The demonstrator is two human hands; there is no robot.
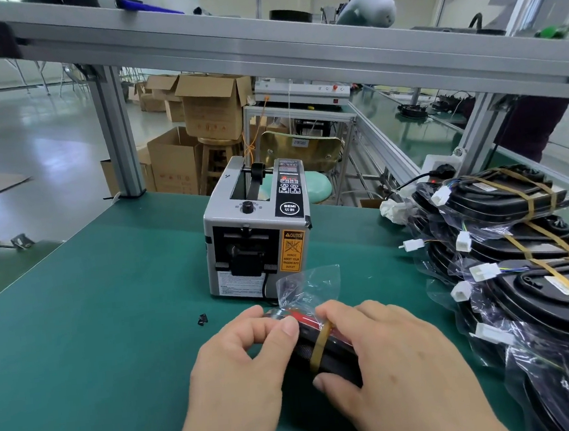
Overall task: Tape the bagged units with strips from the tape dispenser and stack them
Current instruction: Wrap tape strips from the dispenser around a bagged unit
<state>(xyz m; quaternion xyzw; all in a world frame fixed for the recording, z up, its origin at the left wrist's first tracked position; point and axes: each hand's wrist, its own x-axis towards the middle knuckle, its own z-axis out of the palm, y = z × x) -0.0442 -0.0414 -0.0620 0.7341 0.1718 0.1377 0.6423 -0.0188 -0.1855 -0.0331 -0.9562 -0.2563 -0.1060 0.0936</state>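
A bagged unit (326,352), black with a red part inside clear plastic, lies on the green mat just in front of me. One amber tape strip (320,346) runs across it. My left hand (241,367) grips its left end with thumb and fingers curled. My right hand (399,363) covers its right side, fingers curled round it beside the strip. The loose bag mouth (308,289) sticks up behind the unit. Directly behind stands the grey tape dispenser (257,231), its outlet facing me. At the right lies a stack of taped bagged units (525,228).
A small black scrap (202,319) lies on the green mat (96,317) left of my hands. An aluminium frame post (119,137) rises at the mat's back left, with a shelf beam (261,49) overhead. Cardboard boxes (211,108) stand on the floor beyond.
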